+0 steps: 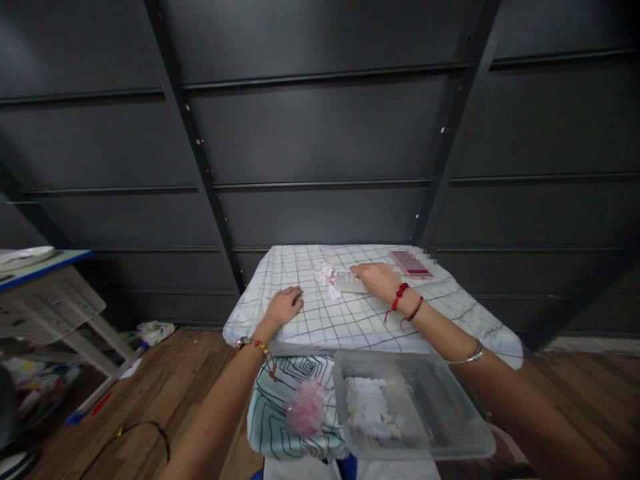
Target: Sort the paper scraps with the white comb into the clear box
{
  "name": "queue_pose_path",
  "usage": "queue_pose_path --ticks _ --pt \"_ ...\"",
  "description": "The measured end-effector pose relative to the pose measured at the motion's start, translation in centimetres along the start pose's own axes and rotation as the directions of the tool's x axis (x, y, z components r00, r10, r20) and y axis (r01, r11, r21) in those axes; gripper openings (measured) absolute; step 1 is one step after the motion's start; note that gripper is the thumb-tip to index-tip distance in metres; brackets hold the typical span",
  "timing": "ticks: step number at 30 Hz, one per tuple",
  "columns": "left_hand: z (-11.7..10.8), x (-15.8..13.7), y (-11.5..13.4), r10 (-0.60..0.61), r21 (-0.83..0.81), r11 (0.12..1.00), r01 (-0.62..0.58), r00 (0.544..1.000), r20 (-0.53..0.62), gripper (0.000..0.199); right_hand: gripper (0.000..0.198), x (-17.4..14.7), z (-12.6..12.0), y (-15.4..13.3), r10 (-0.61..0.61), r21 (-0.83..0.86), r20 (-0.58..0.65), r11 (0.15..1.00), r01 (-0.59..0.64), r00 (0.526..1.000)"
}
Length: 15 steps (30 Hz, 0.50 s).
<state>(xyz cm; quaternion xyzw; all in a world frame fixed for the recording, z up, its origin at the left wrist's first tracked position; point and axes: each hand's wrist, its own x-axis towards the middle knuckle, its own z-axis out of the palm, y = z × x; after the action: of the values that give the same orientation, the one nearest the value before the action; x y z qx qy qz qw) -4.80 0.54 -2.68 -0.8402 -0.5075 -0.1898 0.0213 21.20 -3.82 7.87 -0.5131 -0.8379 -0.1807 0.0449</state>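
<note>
1. Before the bench's near edge, I see a clear plastic tub holding white slips, and a pink-filled bag on patterned fabric.
2. Towards the bench's left side, the left hand lies palm down, loosely open, apparently empty.
3. Around the bench's middle, the right hand touches a pale flat strip; gripping or pressing, I can't tell. Pink-and-white scraps lie at its end.
4. Working that strip seems the step in hand; shifting it calls for lightness near the scraps.
5. Open room separates hand from scraps; a pink-framed phone crowds the bench's far right, a dark wall its far edge.
</note>
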Motion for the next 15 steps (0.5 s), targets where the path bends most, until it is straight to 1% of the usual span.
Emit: queue_pose_path --ticks 3,7,15 --pt "0.0 0.0 -0.1 0.005 -0.005 1.000 -0.005 1.000 -0.002 0.034 0.030 0.7 0.0 -0.5 -0.032 -0.002 0.017 0.999 0.032 0.999" --pt "0.2 0.0 -0.3 0.015 -0.028 1.000 -0.015 1.000 -0.009 0.034 0.031 0.6 -0.4 -0.9 -0.069 -0.001 0.020 0.998 0.069 0.997" --pt "0.2 0.0 -0.3 -0.017 -0.032 0.999 0.017 1.000 -0.004 0.033 0.029 -0.3 -0.7 -1.1 -0.072 -0.001 0.028 0.997 0.072 0.997"
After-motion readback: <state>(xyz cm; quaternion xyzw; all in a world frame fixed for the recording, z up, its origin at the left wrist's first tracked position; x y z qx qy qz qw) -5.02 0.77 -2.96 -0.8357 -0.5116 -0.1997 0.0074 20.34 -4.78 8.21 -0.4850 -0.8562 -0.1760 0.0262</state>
